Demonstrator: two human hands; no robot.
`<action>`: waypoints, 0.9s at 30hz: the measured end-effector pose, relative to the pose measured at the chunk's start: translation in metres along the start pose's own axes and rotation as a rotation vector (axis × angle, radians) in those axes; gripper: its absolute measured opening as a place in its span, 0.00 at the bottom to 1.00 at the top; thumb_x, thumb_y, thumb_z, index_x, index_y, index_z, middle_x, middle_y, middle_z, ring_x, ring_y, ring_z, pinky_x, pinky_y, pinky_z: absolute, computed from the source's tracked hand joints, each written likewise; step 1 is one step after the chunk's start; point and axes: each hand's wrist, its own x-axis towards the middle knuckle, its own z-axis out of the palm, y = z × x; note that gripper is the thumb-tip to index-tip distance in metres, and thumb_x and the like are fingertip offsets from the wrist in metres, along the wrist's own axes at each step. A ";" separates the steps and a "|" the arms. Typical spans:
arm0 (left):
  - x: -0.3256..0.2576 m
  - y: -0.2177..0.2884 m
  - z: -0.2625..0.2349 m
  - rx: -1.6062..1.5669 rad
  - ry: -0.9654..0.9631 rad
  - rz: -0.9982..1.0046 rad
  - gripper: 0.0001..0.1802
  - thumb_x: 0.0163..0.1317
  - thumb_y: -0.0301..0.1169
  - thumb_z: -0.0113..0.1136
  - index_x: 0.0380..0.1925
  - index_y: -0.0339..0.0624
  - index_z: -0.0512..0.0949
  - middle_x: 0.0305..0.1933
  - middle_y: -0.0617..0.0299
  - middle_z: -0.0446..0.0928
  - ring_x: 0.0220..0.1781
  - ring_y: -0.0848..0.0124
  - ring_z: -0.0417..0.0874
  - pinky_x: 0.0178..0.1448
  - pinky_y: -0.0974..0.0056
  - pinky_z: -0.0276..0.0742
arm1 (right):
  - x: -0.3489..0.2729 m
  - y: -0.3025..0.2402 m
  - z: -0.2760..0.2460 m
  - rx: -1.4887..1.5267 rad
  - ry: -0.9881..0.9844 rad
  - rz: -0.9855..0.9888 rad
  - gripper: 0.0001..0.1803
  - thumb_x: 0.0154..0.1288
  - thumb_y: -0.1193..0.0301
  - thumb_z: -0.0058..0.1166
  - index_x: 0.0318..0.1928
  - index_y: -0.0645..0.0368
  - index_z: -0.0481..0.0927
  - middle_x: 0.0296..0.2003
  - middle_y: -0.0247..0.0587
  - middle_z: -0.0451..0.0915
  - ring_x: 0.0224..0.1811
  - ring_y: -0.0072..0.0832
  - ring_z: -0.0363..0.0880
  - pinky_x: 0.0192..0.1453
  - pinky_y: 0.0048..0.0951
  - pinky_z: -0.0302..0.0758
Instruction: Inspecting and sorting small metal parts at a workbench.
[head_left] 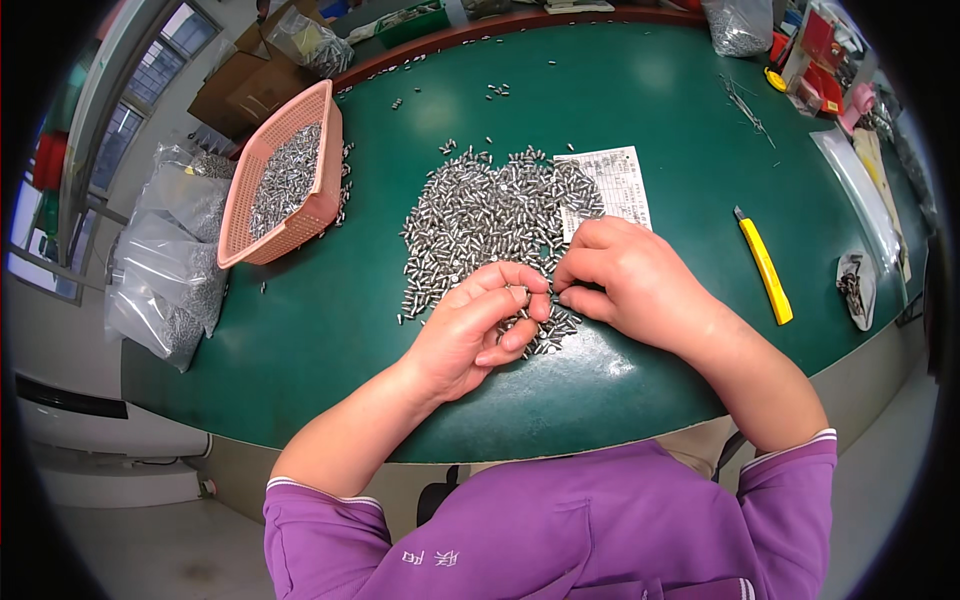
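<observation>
A wide heap of small silver metal pins (480, 215) lies on the green table (330, 310). My left hand (475, 330) rests at the heap's near edge, fingers curled, thumb and forefinger pinching a few pins. My right hand (625, 275) sits right beside it, fingertips touching the left hand's fingertips and pinched on a small pin. A printed paper slip (615, 185) lies partly under the heap, just beyond my right hand.
A pink plastic basket (300, 215) holding more pins stands at the left. A yellow utility knife (765, 265) lies to the right. Clear bags of parts (165, 270) hang off the left edge. Loose pins dot the far table; boxes and clutter line the back.
</observation>
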 end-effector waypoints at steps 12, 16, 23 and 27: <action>-0.002 0.002 0.005 -0.004 0.101 -0.050 0.11 0.72 0.34 0.43 0.43 0.39 0.71 0.35 0.61 0.70 0.18 0.83 0.60 0.14 0.80 0.51 | -0.001 -0.001 -0.006 -0.012 -0.086 0.029 0.07 0.49 0.73 0.61 0.31 0.57 0.80 0.29 0.39 0.76 0.38 0.40 0.76 0.42 0.39 0.73; -0.003 0.002 0.002 -0.029 0.065 -0.042 0.14 0.73 0.36 0.41 0.43 0.36 0.71 0.35 0.58 0.71 0.21 0.81 0.62 0.16 0.78 0.51 | -0.001 -0.002 -0.005 -0.001 -0.095 0.045 0.07 0.49 0.73 0.60 0.32 0.59 0.79 0.29 0.41 0.76 0.38 0.41 0.76 0.42 0.40 0.73; -0.004 0.001 -0.001 -0.077 0.043 -0.046 0.18 0.74 0.40 0.39 0.41 0.35 0.71 0.33 0.56 0.71 0.20 0.80 0.60 0.16 0.78 0.52 | -0.002 -0.003 -0.001 0.021 -0.020 0.005 0.06 0.52 0.75 0.58 0.33 0.59 0.77 0.30 0.42 0.75 0.37 0.41 0.75 0.42 0.40 0.73; -0.003 0.001 -0.001 -0.074 0.015 -0.038 0.13 0.72 0.35 0.42 0.41 0.36 0.71 0.36 0.57 0.72 0.22 0.80 0.62 0.17 0.78 0.52 | 0.003 -0.006 -0.001 0.205 0.085 0.081 0.06 0.55 0.76 0.58 0.34 0.59 0.76 0.32 0.40 0.76 0.37 0.39 0.77 0.42 0.36 0.74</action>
